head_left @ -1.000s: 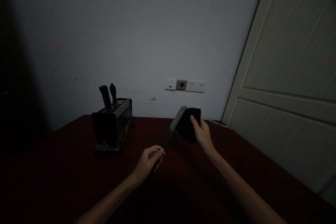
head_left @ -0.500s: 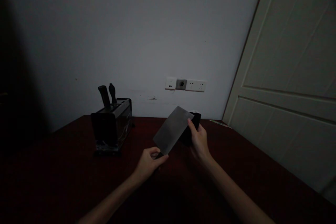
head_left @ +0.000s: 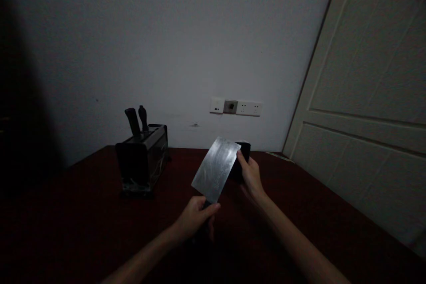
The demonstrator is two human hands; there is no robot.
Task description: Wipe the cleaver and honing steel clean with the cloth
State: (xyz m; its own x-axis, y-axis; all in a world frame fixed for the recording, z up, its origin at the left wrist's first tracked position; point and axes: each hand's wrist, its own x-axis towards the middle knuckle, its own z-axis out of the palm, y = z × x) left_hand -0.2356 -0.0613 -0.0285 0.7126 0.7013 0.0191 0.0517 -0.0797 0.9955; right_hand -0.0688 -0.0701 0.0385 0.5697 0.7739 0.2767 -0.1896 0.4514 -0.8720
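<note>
My left hand point(head_left: 197, 218) is closed round the handle of a cleaver point(head_left: 215, 169), whose broad steel blade points up and away with its flat side turned toward me. Behind the blade my right hand point(head_left: 250, 176) grips a dark object point(head_left: 242, 159), perhaps a cloth or block, pressed against the blade's far side. Both hands hover over a dark red table point(head_left: 83, 230).
A black knife block point(head_left: 141, 159) with two dark handles sticking out stands on the table to the left. Wall sockets point(head_left: 235, 107) sit on the grey wall behind. A white panelled door point(head_left: 366, 111) fills the right side.
The cleaver has turned from edge-on to flat side facing me. My left hand has dropped a little toward me, and the right hand with the dark object has shifted slightly left and down.
</note>
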